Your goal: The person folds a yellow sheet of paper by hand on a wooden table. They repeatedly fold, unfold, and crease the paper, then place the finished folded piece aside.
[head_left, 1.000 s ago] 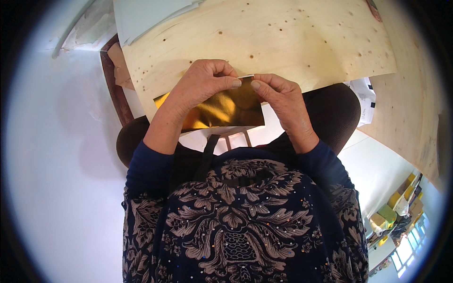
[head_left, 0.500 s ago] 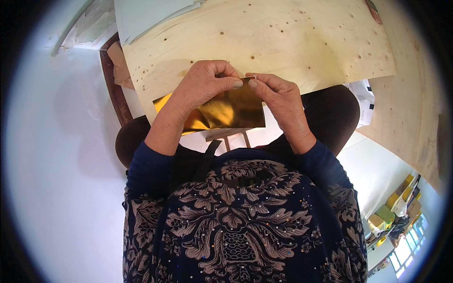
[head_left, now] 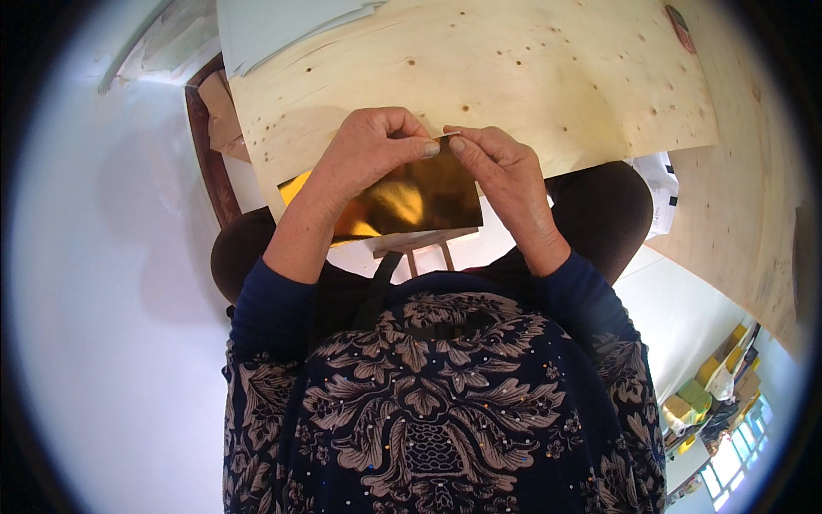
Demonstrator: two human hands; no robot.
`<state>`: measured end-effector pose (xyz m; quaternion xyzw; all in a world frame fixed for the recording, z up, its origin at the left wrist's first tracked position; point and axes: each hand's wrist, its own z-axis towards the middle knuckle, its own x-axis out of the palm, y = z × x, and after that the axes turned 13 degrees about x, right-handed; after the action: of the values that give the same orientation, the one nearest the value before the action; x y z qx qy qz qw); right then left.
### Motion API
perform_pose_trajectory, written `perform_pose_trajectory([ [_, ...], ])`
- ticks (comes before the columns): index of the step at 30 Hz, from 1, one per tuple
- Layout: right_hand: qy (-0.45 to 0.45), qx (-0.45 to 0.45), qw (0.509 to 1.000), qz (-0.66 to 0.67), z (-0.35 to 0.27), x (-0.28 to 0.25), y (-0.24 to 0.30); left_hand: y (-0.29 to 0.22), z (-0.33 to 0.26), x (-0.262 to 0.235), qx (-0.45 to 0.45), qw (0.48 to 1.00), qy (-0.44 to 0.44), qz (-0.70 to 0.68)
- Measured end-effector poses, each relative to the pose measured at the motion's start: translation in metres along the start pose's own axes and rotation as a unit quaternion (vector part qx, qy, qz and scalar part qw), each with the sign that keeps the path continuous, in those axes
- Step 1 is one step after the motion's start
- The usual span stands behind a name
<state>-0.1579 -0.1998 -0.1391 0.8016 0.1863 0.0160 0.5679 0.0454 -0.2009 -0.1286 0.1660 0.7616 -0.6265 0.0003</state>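
Observation:
A shiny gold foil sheet (head_left: 409,201) hangs over the near edge of the wooden table, above my lap. My left hand (head_left: 374,152) pinches its upper edge between thumb and fingers, with the wrist crossing the sheet's left part. Close beside it, my right hand (head_left: 503,163) grips the upper right corner, thumb on top. A thin white edge shows at that corner between the two thumbs. The fingertips behind the sheet are hidden.
The pale plywood tabletop (head_left: 514,86) stretches out ahead. White sheets (head_left: 291,30) lie at its far left, and a small red and dark object (head_left: 681,28) at the far right. A white printed bag (head_left: 658,193) is beside my right knee. Wooden stool slats (head_left: 428,253) show below.
The sheet's upper right corner has tilted or bent slightly between my fingers. Both hands keep nearly the same place and grip, and the view has shifted a little.

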Motion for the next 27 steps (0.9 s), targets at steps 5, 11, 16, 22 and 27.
perform_pose_trajectory([
  [5, -0.052, -0.074, 0.989, -0.119, 0.02, 0.005, -0.01, 0.004, -0.008, -0.011, 0.025, 0.992, 0.024, 0.117],
  [11, -0.117, -0.046, 0.969, -0.212, 0.058, 0.019, -0.022, 0.033, -0.031, -0.063, -0.057, 0.959, -0.083, 0.266],
  [16, -0.172, -0.106, 0.932, -0.302, 0.059, 0.034, -0.027, 0.052, -0.039, -0.062, -0.014, 0.876, -0.133, 0.464],
  [22, -0.16, -0.079, 0.927, -0.331, 0.059, 0.033, -0.024, 0.054, -0.038, 0.034, 0.341, 0.804, -0.118, 0.472],
  [27, -0.151, -0.1, 0.933, -0.31, 0.063, 0.032, -0.025, 0.072, -0.029, 0.05, 0.211, 0.856, -0.089, 0.465],
])
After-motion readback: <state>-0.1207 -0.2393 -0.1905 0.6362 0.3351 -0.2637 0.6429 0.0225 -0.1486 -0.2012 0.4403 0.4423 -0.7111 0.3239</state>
